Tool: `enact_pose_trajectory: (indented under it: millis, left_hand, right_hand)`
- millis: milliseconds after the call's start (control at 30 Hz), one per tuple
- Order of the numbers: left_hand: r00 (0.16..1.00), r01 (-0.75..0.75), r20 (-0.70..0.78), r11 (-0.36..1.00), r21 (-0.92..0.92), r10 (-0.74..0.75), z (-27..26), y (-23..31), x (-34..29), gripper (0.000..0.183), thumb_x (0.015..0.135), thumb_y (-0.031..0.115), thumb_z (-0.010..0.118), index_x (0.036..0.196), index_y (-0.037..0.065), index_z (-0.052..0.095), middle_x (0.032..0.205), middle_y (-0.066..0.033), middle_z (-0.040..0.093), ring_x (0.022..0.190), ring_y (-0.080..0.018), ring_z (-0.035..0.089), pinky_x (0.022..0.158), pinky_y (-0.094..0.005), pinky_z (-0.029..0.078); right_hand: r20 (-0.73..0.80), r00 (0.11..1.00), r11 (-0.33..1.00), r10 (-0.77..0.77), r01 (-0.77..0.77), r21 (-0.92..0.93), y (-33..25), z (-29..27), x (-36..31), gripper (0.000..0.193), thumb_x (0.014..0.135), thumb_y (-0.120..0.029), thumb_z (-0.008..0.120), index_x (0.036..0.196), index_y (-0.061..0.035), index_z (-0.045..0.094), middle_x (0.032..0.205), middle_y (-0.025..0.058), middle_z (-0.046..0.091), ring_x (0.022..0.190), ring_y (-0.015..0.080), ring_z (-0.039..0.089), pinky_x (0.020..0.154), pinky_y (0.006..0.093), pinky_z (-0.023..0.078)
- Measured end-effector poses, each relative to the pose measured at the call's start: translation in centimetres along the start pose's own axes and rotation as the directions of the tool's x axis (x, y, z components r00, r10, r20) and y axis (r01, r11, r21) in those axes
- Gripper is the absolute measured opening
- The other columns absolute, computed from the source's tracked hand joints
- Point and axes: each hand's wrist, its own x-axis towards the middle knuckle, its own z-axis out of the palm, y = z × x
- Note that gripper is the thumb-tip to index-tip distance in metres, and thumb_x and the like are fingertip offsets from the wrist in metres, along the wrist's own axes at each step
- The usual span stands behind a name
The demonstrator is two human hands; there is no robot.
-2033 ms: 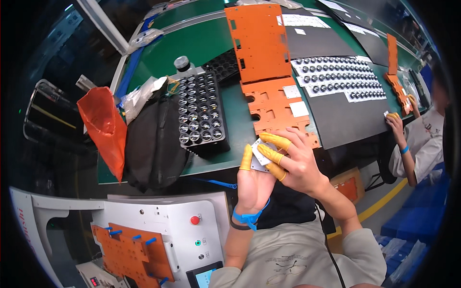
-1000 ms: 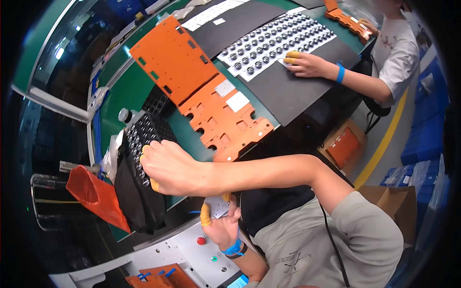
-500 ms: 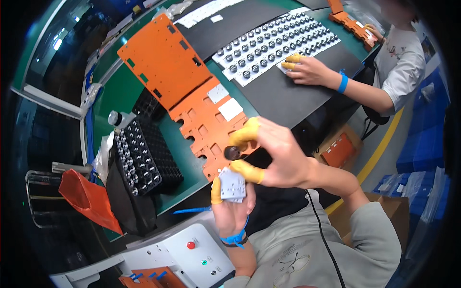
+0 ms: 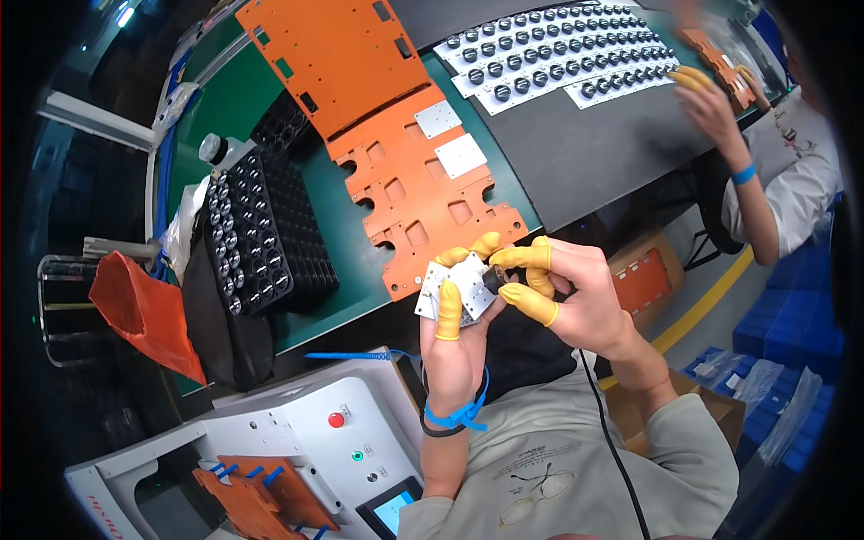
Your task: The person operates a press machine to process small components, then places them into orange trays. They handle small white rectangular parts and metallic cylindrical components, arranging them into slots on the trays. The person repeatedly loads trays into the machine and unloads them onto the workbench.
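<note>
My left hand [image 4: 453, 360], with yellow finger cots and a blue wrist strap, grips a few small white square plates [image 4: 466, 281] dotted with holes. Between the yellow-capped thumb and fingers of my right hand [image 4: 589, 297] is a small dark round part [image 4: 493, 278], held at the right edge of those plates; whether it touches them I cannot tell. Just beyond both hands lies an orange fixture [image 4: 396, 191] with cut-outs and its lid [image 4: 337, 54] swung back. Two white plates [image 4: 462, 157] rest on the fixture's right side.
To the left stands a black tray [image 4: 301, 247] holding several shiny round parts. Rows of white plates with black round parts [image 4: 540, 58] lie on a dark mat [image 4: 576, 157]. A co-worker's hand [image 4: 711, 112] is at far right. A white machine [image 4: 315, 432] with a red button stands lower left.
My right hand has brought the dark round part down to the plates, and my left fingers have closed round them. The co-worker's hand has left the rows and moved right. The view has shifted.
</note>
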Motion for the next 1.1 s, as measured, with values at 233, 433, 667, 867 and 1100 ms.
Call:
enact_pose_trajectory:
  millis: [233, 433, 667, 867, 1100]
  left_hand:
    - [0.966, -0.256, 0.052, 0.958, 0.130, 0.252, 0.3, -1.4, 0.1, 0.036, 0.104, 0.029, 0.043, 0.131, 0.004, 0.042, 0.134, -0.0207, 0.051, 0.130, -0.0389, 0.048, 0.101, -0.0442, 0.046]
    - [0.972, -0.228, 0.075, 0.969, 0.092, 0.221, 0.8, -2.1, 0.2, 0.038, 0.105, 0.030, 0.039, 0.132, 0.003, 0.040, 0.131, -0.0207, 0.051, 0.131, -0.0396, 0.047, 0.103, -0.0460, 0.045]
    - [0.976, -0.215, 0.058, 0.973, 0.080, 0.210, 1.4, -3.6, 0.6, 0.042, 0.106, 0.032, 0.034, 0.135, 0.002, 0.038, 0.131, -0.0204, 0.050, 0.132, -0.0399, 0.045, 0.108, -0.0494, 0.041]
    - [0.974, -0.206, 0.071, 0.973, -0.103, 0.214, 2.4, -3.1, 0.4, 0.035, 0.106, 0.028, 0.036, 0.130, 0.002, 0.041, 0.132, -0.0201, 0.049, 0.134, -0.0418, 0.041, 0.109, -0.0518, 0.038]
    - [0.992, -0.118, 0.019, 0.975, -0.189, 0.124, 2.3, -2.0, 1.0, 0.038, 0.106, 0.032, 0.035, 0.130, 0.003, 0.041, 0.136, -0.0209, 0.047, 0.136, -0.0436, 0.039, 0.112, -0.0502, 0.035]
  right_hand:
    - [-0.033, 0.999, 0.994, 0.023, -0.027, -0.109, -0.7, 1.2, -0.7, 0.029, 0.076, -0.011, 0.079, 0.100, 0.0015, 0.069, 0.072, 0.0098, 0.063, 0.055, 0.0170, 0.057, 0.051, 0.0291, 0.044]
    - [-0.163, 0.983, 0.987, 0.079, -0.101, -0.126, -0.9, 1.7, -1.2, 0.028, 0.074, -0.017, 0.083, 0.091, 0.0002, 0.069, 0.067, 0.0090, 0.063, 0.051, 0.0176, 0.058, 0.049, 0.0290, 0.044]
    - [-0.120, 0.983, 0.921, 0.142, -0.175, -0.348, -1.9, 0.4, -1.0, 0.028, 0.073, -0.024, 0.083, 0.084, -0.0026, 0.068, 0.070, 0.0094, 0.066, 0.055, 0.0224, 0.063, 0.050, 0.0319, 0.046]
    - [-0.157, 0.986, 0.944, -0.053, -0.002, -0.330, -2.5, -0.4, -0.3, 0.030, 0.069, -0.022, 0.083, 0.089, -0.0041, 0.070, 0.069, 0.0052, 0.060, 0.056, 0.0199, 0.058, 0.049, 0.0320, 0.045]
    - [0.014, 0.946, 0.805, -0.325, 0.284, -0.522, -1.9, -0.8, -0.4, 0.036, 0.067, -0.015, 0.080, 0.100, -0.0035, 0.072, 0.072, 0.0017, 0.053, 0.066, 0.0193, 0.053, 0.058, 0.0314, 0.042]
